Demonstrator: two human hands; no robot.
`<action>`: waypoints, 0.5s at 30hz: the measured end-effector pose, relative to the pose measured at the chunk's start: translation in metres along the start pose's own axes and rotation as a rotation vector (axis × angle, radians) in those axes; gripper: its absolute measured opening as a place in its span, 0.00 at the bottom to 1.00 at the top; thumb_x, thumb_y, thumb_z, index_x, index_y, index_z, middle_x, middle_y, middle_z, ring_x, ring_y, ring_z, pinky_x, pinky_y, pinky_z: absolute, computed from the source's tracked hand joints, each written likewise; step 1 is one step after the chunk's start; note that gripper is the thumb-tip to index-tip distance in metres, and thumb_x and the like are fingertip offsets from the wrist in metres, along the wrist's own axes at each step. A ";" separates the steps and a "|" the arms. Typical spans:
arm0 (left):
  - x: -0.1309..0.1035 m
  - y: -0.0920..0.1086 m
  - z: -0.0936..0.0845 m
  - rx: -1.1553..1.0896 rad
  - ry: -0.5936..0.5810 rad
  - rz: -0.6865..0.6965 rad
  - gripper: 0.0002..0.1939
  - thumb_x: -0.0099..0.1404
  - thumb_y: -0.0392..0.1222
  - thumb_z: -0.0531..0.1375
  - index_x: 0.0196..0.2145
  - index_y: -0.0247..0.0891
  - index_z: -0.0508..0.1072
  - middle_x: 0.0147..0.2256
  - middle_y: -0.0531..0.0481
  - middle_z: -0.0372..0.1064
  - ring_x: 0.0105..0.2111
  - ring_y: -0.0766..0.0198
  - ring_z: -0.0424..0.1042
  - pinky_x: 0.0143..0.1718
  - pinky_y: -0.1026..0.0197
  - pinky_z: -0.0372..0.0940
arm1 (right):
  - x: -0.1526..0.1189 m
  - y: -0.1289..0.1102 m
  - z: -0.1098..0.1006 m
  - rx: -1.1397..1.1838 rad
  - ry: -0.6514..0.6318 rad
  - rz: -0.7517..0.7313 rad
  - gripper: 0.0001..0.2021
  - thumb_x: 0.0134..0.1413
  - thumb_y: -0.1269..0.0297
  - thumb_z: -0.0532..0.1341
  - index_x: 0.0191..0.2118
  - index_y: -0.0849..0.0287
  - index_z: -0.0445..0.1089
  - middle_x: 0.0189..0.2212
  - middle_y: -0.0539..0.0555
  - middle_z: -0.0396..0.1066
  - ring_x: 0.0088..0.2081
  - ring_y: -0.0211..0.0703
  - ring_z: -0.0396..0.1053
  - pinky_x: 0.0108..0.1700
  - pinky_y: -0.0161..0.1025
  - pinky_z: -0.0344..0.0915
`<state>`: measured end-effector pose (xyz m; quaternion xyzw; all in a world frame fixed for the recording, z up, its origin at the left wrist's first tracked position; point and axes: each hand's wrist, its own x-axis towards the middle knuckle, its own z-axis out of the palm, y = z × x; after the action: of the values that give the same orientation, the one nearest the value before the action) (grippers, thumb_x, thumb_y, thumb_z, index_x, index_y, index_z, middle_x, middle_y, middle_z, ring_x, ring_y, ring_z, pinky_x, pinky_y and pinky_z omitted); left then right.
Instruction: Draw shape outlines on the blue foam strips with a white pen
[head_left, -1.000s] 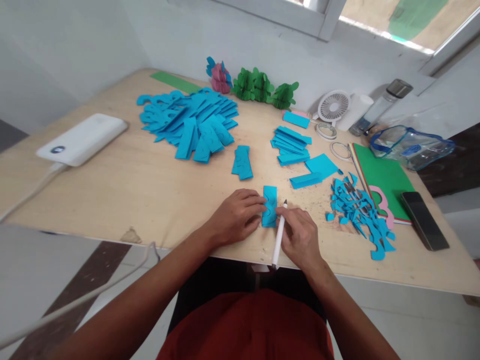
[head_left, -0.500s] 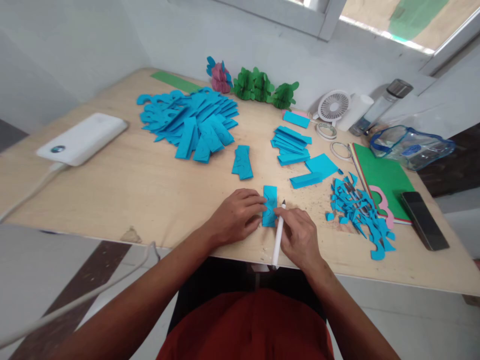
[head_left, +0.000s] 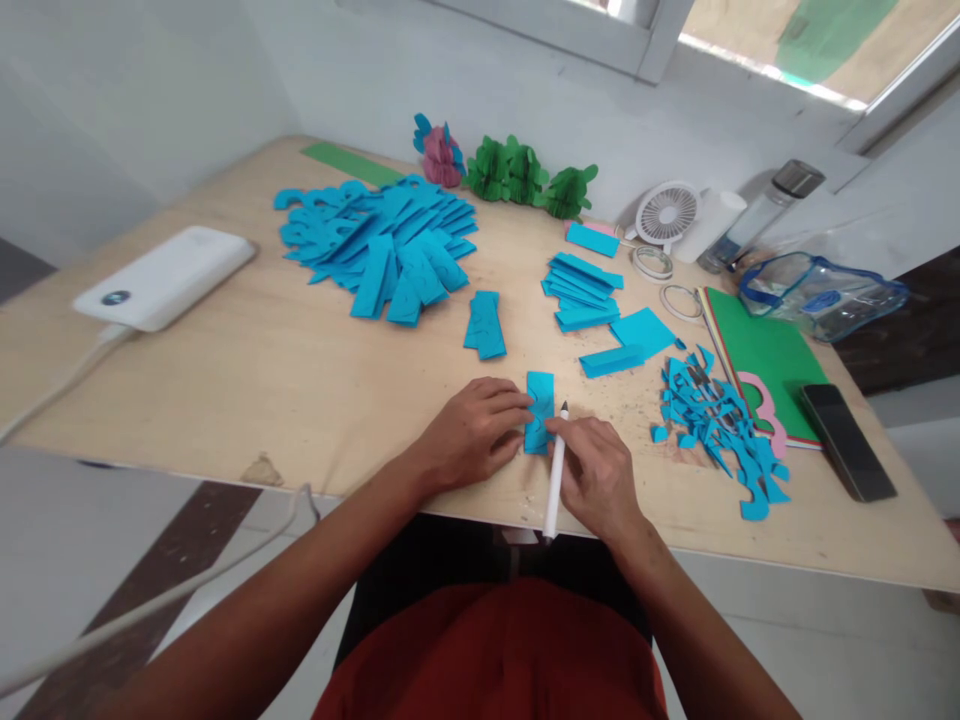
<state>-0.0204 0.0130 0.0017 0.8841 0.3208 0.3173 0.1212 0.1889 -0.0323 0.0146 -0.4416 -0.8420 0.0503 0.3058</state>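
Note:
A small blue folded paper (head_left: 539, 385) with curved pen lines lies on the wooden table near its front edge. My left hand (head_left: 474, 430) touches its left edge with bent fingertips, palm down. On the right side of the paper, my right hand (head_left: 596, 465) is closed around a white pen (head_left: 555, 485) and its fingertips touch the paper. The pen's dark tip points away from me, above the hand. Beyond the paper lie a few marked blue strips (head_left: 487, 325), and a large pile of blue folded pieces (head_left: 375, 230) is at the back left.
Blue folded strips (head_left: 581, 290) and scraps (head_left: 712, 410) are to the right, beside a green pad (head_left: 780, 350) and a phone (head_left: 847, 440). A power bank (head_left: 165, 278) with a cable is left. Paper figures (head_left: 506, 170), a fan (head_left: 667, 213) and a bottle (head_left: 765, 215) stand behind.
The pen and the fingertips of my right hand have shifted slightly to the left. My left hand and the blue paper look unmoved.

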 end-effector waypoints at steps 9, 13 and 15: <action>0.000 0.000 0.000 0.009 0.041 0.042 0.11 0.63 0.34 0.57 0.41 0.35 0.76 0.46 0.42 0.76 0.47 0.53 0.72 0.52 0.46 0.67 | 0.002 -0.002 -0.001 -0.061 -0.039 -0.013 0.15 0.58 0.73 0.53 0.48 0.62 0.71 0.33 0.59 0.74 0.37 0.51 0.69 0.38 0.45 0.62; 0.001 0.001 -0.001 0.001 0.038 0.041 0.11 0.64 0.33 0.56 0.41 0.36 0.76 0.47 0.42 0.76 0.47 0.53 0.72 0.52 0.46 0.67 | 0.002 -0.003 -0.001 -0.071 -0.034 -0.022 0.14 0.59 0.73 0.53 0.47 0.63 0.71 0.33 0.59 0.75 0.36 0.51 0.69 0.38 0.45 0.62; 0.001 0.001 -0.002 -0.002 0.030 0.038 0.11 0.64 0.33 0.55 0.40 0.36 0.77 0.47 0.42 0.76 0.47 0.54 0.72 0.52 0.46 0.67 | 0.002 -0.003 -0.001 -0.075 -0.036 -0.021 0.14 0.59 0.72 0.52 0.47 0.62 0.71 0.33 0.59 0.75 0.36 0.50 0.69 0.38 0.45 0.62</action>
<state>-0.0205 0.0125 0.0040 0.8852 0.3052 0.3330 0.1114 0.1861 -0.0324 0.0175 -0.4431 -0.8532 0.0234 0.2743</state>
